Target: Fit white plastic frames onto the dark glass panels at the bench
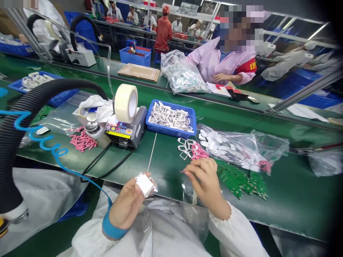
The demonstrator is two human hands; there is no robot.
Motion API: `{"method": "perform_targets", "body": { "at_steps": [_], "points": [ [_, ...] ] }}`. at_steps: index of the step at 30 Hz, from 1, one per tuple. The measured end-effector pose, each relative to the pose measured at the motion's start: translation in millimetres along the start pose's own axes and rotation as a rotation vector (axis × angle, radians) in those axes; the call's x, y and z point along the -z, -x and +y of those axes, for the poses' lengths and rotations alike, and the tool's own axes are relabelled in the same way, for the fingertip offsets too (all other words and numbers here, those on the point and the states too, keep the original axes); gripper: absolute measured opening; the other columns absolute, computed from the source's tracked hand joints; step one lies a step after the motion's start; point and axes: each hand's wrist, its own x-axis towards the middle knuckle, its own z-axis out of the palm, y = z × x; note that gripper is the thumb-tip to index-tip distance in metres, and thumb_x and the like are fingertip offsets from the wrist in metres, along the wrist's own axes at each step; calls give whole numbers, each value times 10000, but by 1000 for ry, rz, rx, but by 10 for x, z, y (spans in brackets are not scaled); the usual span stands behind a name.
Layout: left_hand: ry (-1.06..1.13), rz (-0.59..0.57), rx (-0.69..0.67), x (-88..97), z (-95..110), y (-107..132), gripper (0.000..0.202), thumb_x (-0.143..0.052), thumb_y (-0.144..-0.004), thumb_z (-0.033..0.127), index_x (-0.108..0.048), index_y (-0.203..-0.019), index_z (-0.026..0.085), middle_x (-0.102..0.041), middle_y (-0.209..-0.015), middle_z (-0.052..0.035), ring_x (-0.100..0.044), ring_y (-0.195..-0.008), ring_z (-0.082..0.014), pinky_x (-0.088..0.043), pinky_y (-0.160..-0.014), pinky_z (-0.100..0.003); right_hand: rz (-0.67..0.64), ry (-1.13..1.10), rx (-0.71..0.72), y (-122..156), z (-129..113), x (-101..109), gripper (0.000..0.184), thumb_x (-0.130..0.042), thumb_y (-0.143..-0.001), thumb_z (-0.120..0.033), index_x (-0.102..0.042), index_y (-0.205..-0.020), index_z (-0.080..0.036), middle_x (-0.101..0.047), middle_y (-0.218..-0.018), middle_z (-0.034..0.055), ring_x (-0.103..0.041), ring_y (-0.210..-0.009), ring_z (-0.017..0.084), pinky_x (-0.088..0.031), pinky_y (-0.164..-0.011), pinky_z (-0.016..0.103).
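Your left hand (127, 203) grips a white square pad (145, 184) between thumb and fingers, held just over the near edge of the green surface (294, 189). Your right hand (203, 185) sits beside it, fingertips pinched; can't tell if anything's in them. Just right of that hand, green circuit boards (241, 182). Past them, white frames and pink pieces (189, 149) and a plastic bag of white pads (227, 148). Farther on, a blue tray of white parts (174, 105) beside a tape dispenser (125, 130).
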Motion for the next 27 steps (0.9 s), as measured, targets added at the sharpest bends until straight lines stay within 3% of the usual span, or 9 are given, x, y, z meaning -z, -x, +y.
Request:
{"method": "perform_targets", "body": {
  "at_steps": [3,5,11,15,20,22,24,25,27],
  "points": [
    [-69,-16,-42,-17,56,42,409,-758,-594,441,-714,-934,218,-740,-831,-36,-627,-826,-162,-432,-813,-284,90,-123,214,-197,-445,135,169,-501,-872,-177,-619,-769,-241,-613,-737,-6,-477,-807,177,-256,-925,465],
    [-90,-18,-50,-25,83,64,398,-763,-589,436,-719,-921,221,-738,-830,-29,-624,-813,-157,-428,-784,-271,91,-102,308,-276,-621,150,203,-485,-873,-136,-614,-755,-239,-634,-731,-26,-479,-841,184,-198,-969,507],
    [-69,12,-64,-5,107,88,398,-789,-557,412,-729,-895,210,-729,-807,-22,-612,-768,-146,-414,-737,-257,66,-2,489,-386,-715,84,240,-440,-887,-124,-615,-756,-222,-666,-750,-52,-484,-910,197,-117,-1022,554],
    [-49,8,-68,-18,149,89,362,-795,-558,384,-737,-865,202,-713,-747,-6,-585,-704,-116,-406,-688,-233,51,-51,544,-428,-799,62,229,-461,-874,-120,-622,-751,-227,-661,-718,-57,-514,-890,186,-123,-1034,551],
    [34,-1,-73,-17,230,128,376,-795,-544,409,-737,-857,210,-721,-777,-20,-609,-735,-136,-434,-695,-244,126,-289,417,-362,-950,-105,175,-501,-872,-165,-634,-795,-248,-626,-671,-45,-525,-762,153,-226,-994,503],
    [85,37,-91,8,231,144,384,-797,-535,415,-733,-867,234,-726,-807,-18,-620,-794,-152,-449,-763,-269,116,-357,328,-317,-996,-203,145,-517,-881,-338,-634,-892,-253,-631,-765,-7,-540,-793,177,-253,-971,503],
    [124,69,-120,37,210,154,385,-792,-540,421,-727,-882,254,-723,-848,-16,-620,-827,-161,-452,-825,-308,89,-391,229,-293,-1046,-297,355,-526,-826,-525,-604,-1015,-235,-617,-841,34,-556,-812,204,-268,-952,506],
    [132,73,-137,52,197,158,385,-788,-547,423,-724,-889,259,-720,-885,-20,-617,-849,-169,-450,-852,-333,76,-407,183,-292,-1076,-337,406,-546,-799,-551,-591,-1040,-227,-609,-844,39,-563,-800,206,-271,-946,502],
    [117,65,-170,85,193,168,391,-761,-580,446,-716,-923,263,-701,-992,-40,-603,-922,-206,-435,-900,-393,44,-465,114,-316,-1136,-395,321,-609,-782,-470,-595,-991,-228,-601,-805,17,-571,-758,191,-279,-936,482]
  ]
}}
